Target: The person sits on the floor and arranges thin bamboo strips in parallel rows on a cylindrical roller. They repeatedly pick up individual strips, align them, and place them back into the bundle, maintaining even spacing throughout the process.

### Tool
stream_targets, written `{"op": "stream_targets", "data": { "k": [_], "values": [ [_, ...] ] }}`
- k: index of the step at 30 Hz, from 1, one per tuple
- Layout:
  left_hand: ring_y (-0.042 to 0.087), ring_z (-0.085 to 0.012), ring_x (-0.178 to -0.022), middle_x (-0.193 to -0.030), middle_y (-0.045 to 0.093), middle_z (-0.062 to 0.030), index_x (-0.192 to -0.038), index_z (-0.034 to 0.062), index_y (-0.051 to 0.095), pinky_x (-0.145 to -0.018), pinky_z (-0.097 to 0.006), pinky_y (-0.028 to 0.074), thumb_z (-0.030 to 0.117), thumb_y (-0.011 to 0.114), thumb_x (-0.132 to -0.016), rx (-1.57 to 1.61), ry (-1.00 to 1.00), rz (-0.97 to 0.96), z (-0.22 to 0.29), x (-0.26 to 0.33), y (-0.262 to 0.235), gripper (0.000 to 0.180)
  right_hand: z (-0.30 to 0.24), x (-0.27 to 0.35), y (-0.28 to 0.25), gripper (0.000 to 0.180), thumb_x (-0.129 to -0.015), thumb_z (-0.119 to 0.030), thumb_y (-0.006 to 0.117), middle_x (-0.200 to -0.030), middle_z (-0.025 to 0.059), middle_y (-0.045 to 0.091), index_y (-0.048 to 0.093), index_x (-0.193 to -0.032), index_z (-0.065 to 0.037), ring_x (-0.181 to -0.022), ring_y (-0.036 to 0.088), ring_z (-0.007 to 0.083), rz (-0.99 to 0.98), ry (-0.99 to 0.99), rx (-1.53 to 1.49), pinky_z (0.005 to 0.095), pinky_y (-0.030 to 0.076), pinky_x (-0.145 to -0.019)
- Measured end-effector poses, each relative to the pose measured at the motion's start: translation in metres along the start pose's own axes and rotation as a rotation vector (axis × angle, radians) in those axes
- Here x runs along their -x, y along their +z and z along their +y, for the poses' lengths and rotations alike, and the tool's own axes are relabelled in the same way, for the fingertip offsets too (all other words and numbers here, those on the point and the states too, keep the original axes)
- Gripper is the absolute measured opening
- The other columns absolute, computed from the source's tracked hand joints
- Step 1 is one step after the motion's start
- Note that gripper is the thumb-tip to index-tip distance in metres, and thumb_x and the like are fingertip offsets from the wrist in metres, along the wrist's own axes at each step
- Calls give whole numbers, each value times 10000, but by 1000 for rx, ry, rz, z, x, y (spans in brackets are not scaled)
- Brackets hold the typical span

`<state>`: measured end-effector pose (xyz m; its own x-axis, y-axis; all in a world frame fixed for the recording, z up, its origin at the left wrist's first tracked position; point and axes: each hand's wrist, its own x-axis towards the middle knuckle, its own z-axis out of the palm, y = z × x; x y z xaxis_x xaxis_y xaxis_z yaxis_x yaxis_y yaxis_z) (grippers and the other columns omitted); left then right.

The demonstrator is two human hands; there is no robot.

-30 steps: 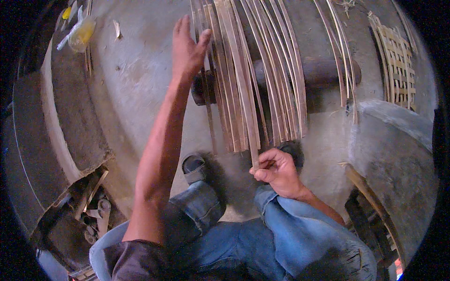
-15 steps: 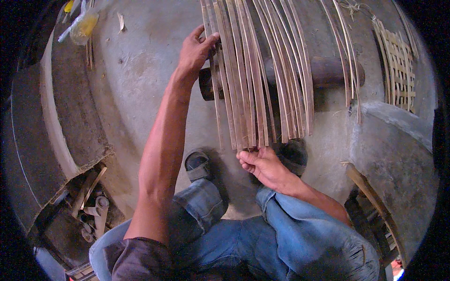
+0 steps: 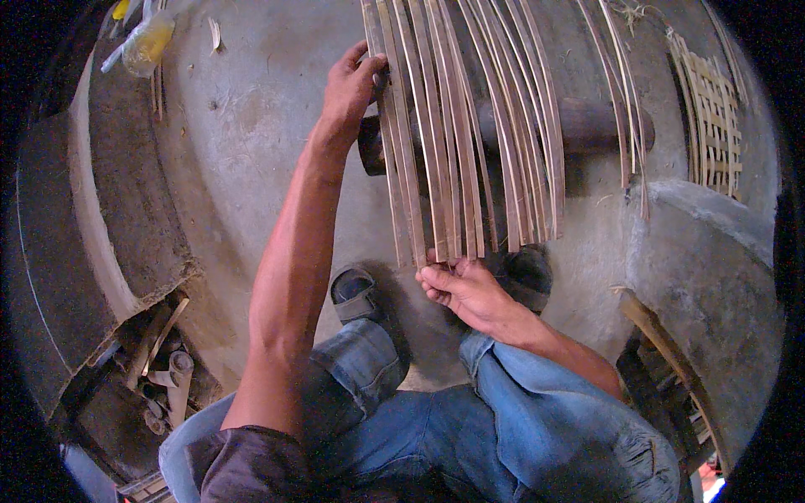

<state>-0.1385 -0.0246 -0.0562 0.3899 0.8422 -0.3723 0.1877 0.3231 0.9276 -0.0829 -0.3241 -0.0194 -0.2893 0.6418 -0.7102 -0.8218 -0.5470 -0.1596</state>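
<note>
Several long, thin bamboo strips (image 3: 444, 151) run side by side from the top of the view toward me, their near ends uneven. They lie across a dark round log (image 3: 591, 126) on the floor. My left hand (image 3: 350, 84) is closed at the left edge of the strips, thumb on top of the outermost one and fingers partly hidden beneath. Down at the near ends, my right hand (image 3: 470, 293) pinches the tip of one strip between thumb and fingers. Its other fingers curl under the neighbouring ends.
A few separate strips (image 3: 620, 101) hang over the log's right end. Farther right is a woven bamboo panel (image 3: 711, 117). A clear bag with yellow contents (image 3: 149, 46) lies far left. Wood pieces (image 3: 172, 386) fill a recess at lower left. My sandalled feet (image 3: 354, 293) rest below the strips.
My right hand has shifted slightly left along the near ends. The leftmost strips have turned and moved a little, showing more of their flat sides. My left hand stays nearly in place.
</note>
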Motion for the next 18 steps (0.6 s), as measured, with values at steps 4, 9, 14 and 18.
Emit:
{"op": "stream_targets", "data": {
  "k": [4,9,14,18],
  "values": [
    [616,-155,-884,-1039,663,-73,-1352,41,534,-748,-332,518,186,565,-930,4,4,10,0,1,3,447,1,-2,-4,177,-942,-126,656,-977,62,680,639,-1088,-27,-857,636,121,-36,-8,-24,236,540,-756],
    [606,-159,-858,-1020,659,-65,-1328,30,552,-750,-331,516,178,564,-924,3,22,24,2,2,5,430,1,-2,-7,186,-937,-157,671,-968,53,683,658,-1060,-18,-848,633,114,-22,12,4,236,536,-765],
    [591,-141,-807,-953,660,-59,-1294,20,573,-715,-317,501,171,558,-913,-62,68,18,-4,-5,0,410,2,-4,-6,206,-928,-167,683,-954,49,689,666,-1058,-8,-843,642,115,41,-19,4,240,540,-767],
    [582,-128,-773,-922,657,-49,-1292,22,575,-680,-298,482,174,555,-910,-40,42,15,-2,-1,2,412,4,-4,-3,232,-909,-159,702,-948,57,697,666,-1058,14,-842,659,137,73,-65,10,259,554,-758]
  ]
}}
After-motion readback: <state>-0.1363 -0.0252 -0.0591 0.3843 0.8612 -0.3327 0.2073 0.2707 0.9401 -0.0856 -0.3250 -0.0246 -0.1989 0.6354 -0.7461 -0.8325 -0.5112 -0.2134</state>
